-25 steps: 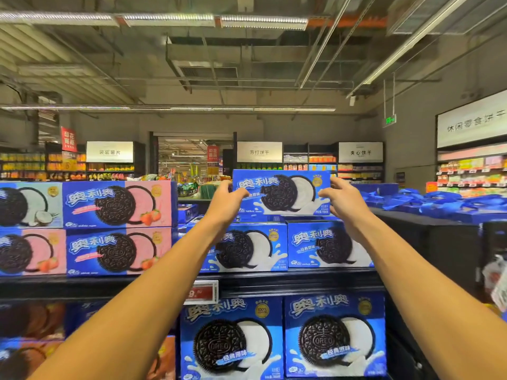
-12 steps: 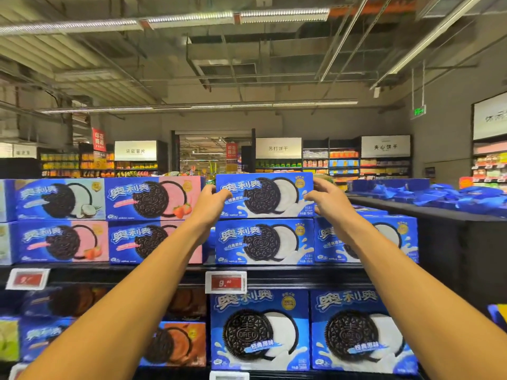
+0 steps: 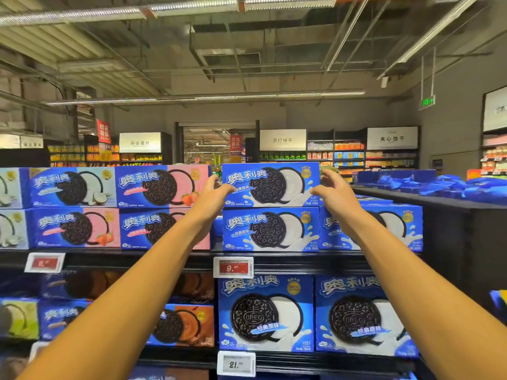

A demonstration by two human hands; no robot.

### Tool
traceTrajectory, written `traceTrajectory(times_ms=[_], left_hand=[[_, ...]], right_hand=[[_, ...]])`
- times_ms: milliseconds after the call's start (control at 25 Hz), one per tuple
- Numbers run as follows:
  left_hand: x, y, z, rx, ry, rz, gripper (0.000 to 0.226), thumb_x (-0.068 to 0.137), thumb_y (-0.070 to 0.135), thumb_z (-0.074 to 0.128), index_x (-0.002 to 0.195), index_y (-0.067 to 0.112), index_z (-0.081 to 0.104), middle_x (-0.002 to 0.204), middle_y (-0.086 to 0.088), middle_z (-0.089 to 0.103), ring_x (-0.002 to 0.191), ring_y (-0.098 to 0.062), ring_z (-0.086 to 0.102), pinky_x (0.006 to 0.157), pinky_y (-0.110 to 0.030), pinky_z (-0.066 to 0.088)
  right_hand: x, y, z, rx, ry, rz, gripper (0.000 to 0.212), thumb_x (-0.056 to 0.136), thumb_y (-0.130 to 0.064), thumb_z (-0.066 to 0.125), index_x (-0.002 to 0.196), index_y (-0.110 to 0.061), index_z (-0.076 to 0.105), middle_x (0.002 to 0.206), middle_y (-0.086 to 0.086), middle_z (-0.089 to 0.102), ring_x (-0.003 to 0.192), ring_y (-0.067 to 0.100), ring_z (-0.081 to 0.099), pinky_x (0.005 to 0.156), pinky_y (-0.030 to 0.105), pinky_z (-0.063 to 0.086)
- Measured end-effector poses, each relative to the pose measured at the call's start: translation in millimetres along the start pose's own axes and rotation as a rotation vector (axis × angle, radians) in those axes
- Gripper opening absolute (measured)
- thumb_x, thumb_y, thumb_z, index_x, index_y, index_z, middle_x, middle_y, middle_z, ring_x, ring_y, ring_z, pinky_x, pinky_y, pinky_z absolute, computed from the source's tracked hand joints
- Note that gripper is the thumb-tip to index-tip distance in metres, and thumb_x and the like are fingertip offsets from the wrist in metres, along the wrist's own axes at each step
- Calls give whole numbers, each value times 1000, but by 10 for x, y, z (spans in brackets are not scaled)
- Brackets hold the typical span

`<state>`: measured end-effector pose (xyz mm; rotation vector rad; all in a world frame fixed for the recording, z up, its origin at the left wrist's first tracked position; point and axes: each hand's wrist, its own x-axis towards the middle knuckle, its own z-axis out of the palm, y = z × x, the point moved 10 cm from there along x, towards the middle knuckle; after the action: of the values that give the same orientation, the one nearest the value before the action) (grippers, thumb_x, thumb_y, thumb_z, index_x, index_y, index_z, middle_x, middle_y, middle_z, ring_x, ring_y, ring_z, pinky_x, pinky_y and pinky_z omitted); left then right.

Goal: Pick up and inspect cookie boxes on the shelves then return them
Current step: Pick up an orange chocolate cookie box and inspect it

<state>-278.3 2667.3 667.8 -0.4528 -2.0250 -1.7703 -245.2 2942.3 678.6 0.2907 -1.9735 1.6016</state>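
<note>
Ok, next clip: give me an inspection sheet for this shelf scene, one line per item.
Surface: black top shelf with red price tag.
Job's things: top blue cookie box sits squarely on a matching box; a third beside that.
Clutter: pink strawberry boxes, coconut boxes, larger boxes on the lower shelf.
Hands: left hand fingers at the top box's left end; right hand at its right end, fingers curled; firm grip cannot be confirmed.
Cables: nothing seen.
Surroundings: supermarket aisles, hanging category signs, ceiling strip lights.
</note>
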Motion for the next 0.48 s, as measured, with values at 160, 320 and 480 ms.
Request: traceTrajectory(times_ms=[160, 320, 480], left_hand=[[-245, -50, -265, -27, 73, 14, 38, 97, 18, 53, 134, 13, 47, 127, -3, 53, 111, -15, 51, 82, -31, 40], [-720, -154, -650, -118, 161, 66, 19, 95, 9, 51, 106, 21, 61, 103, 2, 63, 93, -14, 58, 74, -27, 44], [-1151, -552, -1014, -180, 167, 47, 24, 96, 4, 48, 103, 22, 63, 104, 3, 71, 94, -6, 68, 82, -22, 50]], right_hand=[[-281, -124, -97, 69, 198, -88, 51, 95, -3, 55, 142, -19, 45, 144, 1, 49, 126, 12, 46, 83, 17, 44], [-702, -136, 314, 272, 147, -148, 37, 92, 6, 55, 120, -18, 55, 117, 0, 61, 109, 9, 57, 101, 29, 47], [-1098, 76, 875, 330, 14, -113, 36, 93, 8, 55, 111, -23, 60, 107, -1, 67, 99, 7, 62, 92, 28, 52]])
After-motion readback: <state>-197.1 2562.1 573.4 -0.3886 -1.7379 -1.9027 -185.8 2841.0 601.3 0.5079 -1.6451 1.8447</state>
